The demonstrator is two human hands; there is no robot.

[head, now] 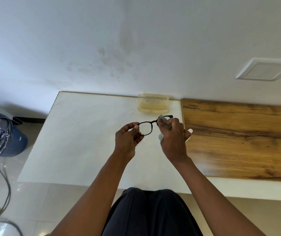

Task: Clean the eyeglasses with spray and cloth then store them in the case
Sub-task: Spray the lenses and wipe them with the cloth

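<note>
Above the worktop [85,133], the left hand [127,138] pinched the light, fragile eyeglasses [146,127] by the frame end, while the right hand [173,137] gripped the soft cloth [163,119] against one lens.

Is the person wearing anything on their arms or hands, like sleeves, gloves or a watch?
No. Both forearms are bare as far up as the picture shows, with no sleeves in view. The left hand and right hand have no gloves, and no watch, bracelet or ring shows. The fingers are bare, with short, pale nails. Dark trousers show lower down.
</note>
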